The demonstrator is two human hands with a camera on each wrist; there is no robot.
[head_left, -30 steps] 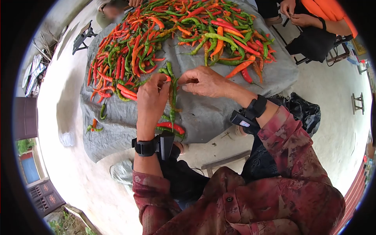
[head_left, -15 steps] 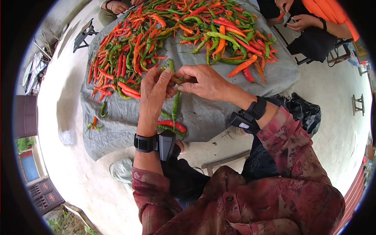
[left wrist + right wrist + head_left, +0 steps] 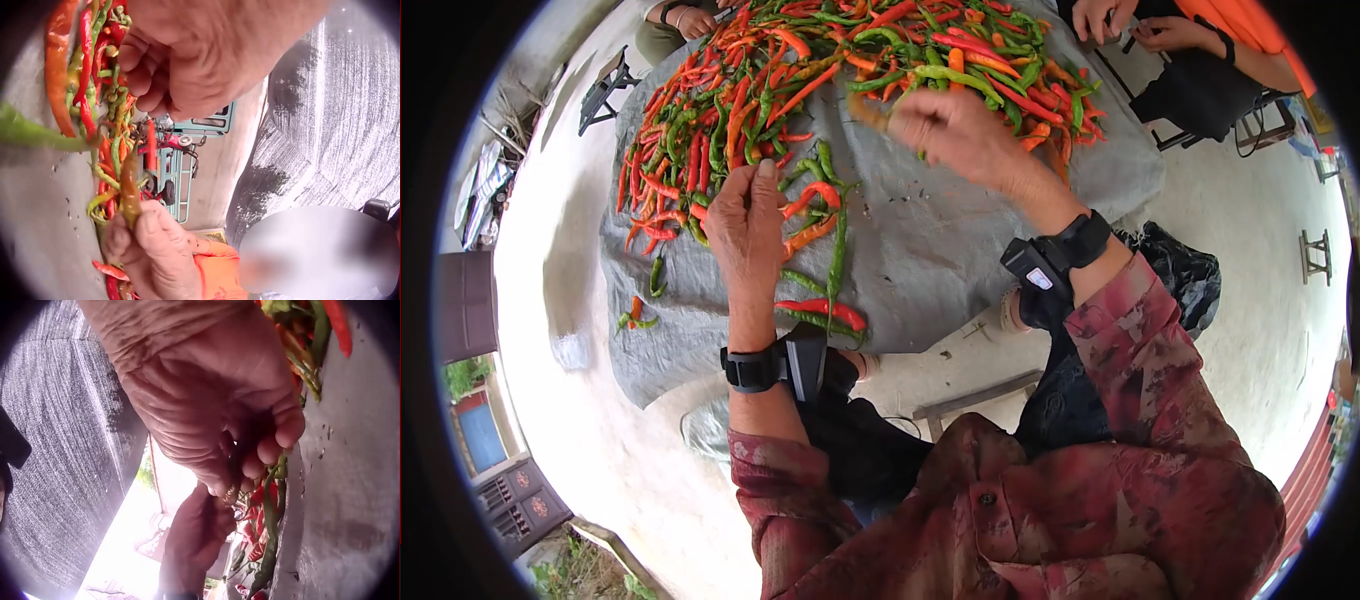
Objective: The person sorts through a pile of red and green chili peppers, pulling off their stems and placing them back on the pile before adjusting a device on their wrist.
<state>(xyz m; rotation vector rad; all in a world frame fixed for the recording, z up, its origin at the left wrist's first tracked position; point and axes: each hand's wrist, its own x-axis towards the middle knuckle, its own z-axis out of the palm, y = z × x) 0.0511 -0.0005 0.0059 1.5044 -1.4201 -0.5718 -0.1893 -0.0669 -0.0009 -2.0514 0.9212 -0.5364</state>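
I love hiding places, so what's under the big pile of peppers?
A grey sheet shows beneath the near edges of the pile of peppers. Whatever lies under the middle can't be seen, because the peppers cover it.

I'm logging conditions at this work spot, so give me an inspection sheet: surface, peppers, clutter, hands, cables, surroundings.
Surface: grey sheet, creased, dark bits scattered on it.
Job's things: red, orange and green peppers heaped across its far part; a smaller loose group nearer the wearer.
Clutter: crumpled black plastic beside the sheet's right side.
Left grip: left hand has bent fingers; whether it holds anything is unclear.
Right grip: right hand pinches a brownish pepper.
Cables: nothing clearly seen.
Surroundings: person in orange at upper right, another person's hand at upper left, stool on the floor.
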